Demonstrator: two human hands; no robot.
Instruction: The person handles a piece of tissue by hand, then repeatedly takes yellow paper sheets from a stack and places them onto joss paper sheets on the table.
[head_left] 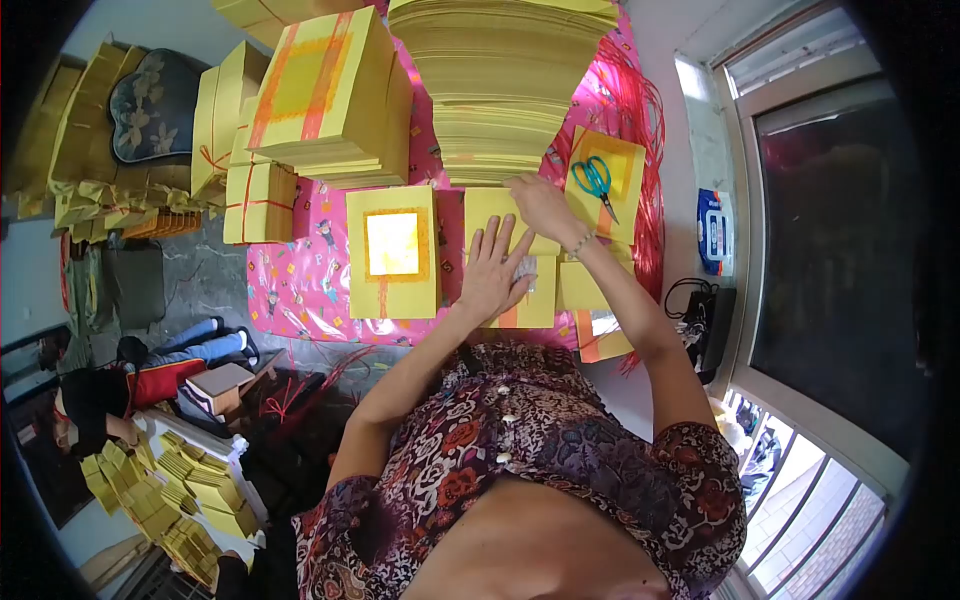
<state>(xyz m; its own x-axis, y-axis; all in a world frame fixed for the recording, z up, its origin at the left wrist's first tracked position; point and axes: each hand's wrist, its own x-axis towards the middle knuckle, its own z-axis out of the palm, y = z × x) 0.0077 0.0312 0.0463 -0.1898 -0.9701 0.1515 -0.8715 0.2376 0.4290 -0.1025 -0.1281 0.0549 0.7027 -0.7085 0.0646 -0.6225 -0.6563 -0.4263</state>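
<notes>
My left hand (pixel 490 280) lies flat with fingers spread on yellow paper (pixel 485 208) in front of me. Beyond it, my right hand (pixel 542 210) has its fingers bent together at the paper's far edge, by the foot of a tall stack of yellow paper (pixel 510 110). The fingertips seem to pinch a sheet there, partly hidden. To the left of my hands is a yellow sheet with a shiny square (pixel 393 244) in an orange border. Teal-handled scissors (pixel 593 178) rest on another decorated sheet to the right.
A pink patterned cloth (pixel 300 285) covers the table. Tied yellow bundles (pixel 258 203) and a large block of sheets (pixel 320 95) stand left. Red strings (pixel 648 190) hang along the right edge. Wet wipes (pixel 714 232) sit by the window. Another person (pixel 165 385) is at lower left near folded yellow paper (pixel 205 485).
</notes>
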